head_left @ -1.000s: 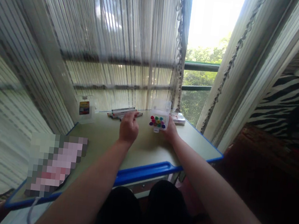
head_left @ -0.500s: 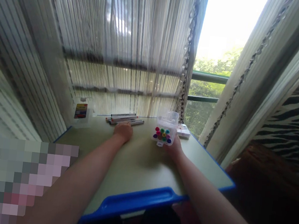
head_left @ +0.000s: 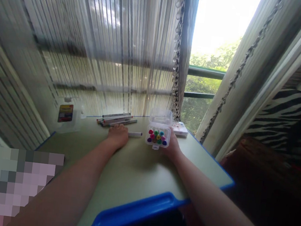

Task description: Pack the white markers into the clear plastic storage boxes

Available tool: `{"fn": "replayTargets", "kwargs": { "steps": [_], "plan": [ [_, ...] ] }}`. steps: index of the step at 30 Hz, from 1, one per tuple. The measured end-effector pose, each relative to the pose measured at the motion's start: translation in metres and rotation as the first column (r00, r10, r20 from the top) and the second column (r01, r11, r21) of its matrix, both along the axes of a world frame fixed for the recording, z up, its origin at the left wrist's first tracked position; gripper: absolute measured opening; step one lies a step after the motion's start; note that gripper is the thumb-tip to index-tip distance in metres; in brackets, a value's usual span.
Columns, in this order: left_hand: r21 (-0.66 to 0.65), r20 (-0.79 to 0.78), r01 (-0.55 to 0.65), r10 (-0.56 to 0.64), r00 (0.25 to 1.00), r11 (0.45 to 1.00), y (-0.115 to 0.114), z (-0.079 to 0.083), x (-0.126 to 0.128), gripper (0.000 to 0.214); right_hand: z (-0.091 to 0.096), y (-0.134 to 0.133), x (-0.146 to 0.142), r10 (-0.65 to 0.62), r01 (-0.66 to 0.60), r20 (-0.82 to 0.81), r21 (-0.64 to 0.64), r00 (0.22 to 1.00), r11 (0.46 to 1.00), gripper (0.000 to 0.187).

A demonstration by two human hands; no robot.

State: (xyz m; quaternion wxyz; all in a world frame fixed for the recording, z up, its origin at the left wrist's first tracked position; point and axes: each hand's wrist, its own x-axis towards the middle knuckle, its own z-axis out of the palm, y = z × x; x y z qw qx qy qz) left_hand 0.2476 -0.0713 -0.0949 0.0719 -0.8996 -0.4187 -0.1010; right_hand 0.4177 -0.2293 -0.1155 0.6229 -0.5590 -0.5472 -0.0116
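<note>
My left hand [head_left: 117, 137] is low over the table in front of a pile of markers [head_left: 118, 119]. Its fingers are curled round a single marker [head_left: 135, 134], whose dark-tipped end sticks out to the right. My right hand [head_left: 173, 146] grips a clear plastic case [head_left: 158, 127] from its right side; the fingers behind the case are hidden. The case's lid stands open, and several markers inside show their coloured ends [head_left: 158, 137], pink, green, blue and purple among them, facing me.
A clear plastic container [head_left: 69, 118] with a dark printed label stands at the far left of the table [head_left: 138, 169]. Behind my right hand lies a flat white box [head_left: 180, 129]. A raised blue tray edge [head_left: 133, 212] runs along the front, and striped curtains [head_left: 114, 51] hang behind.
My left hand has drawn slightly back from the pile, and one marker now shows sticking out from it. My right hand still holds the case. The whole view has shifted a little.
</note>
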Motion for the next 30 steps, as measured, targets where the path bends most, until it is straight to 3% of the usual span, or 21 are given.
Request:
{"fn": "replayTargets", "kwargs": {
  "steps": [4, 7, 15, 21, 30],
  "plan": [
    [0.012, 0.028, 0.041, -0.041, 0.999, 0.999, -0.002, -0.003, -0.004, 0.029, 0.001, -0.001, -0.001, 0.000, 0.000, -0.011, 0.003, 1.000, 1.000, 0.042],
    [0.037, 0.208, 0.090, -0.096, 0.973, 0.995, -0.003, -0.004, -0.008, 0.025, 0.002, -0.002, -0.002, -0.008, 0.008, -0.020, 0.009, 1.000, 1.000, 0.045],
    [0.130, 0.596, 0.348, -0.354, 0.721, 0.928, -0.001, -0.008, -0.004, 0.030, 0.003, -0.005, -0.002, 0.009, -0.009, -0.019, 0.024, 1.000, 1.000, 0.044],
    [0.134, 0.660, 0.408, -0.389, 0.643, 0.903, 0.000, -0.011, -0.004, 0.023, 0.002, -0.003, -0.001, 0.011, -0.011, -0.020, 0.005, 1.000, 1.000, 0.044],
    [0.092, 0.649, 0.438, -0.388, 0.654, 0.894, -0.002, -0.012, -0.001, 0.019, -0.006, 0.001, 0.005, 0.013, -0.013, -0.005, -0.019, 1.000, 1.000, 0.050]
  ]
}}
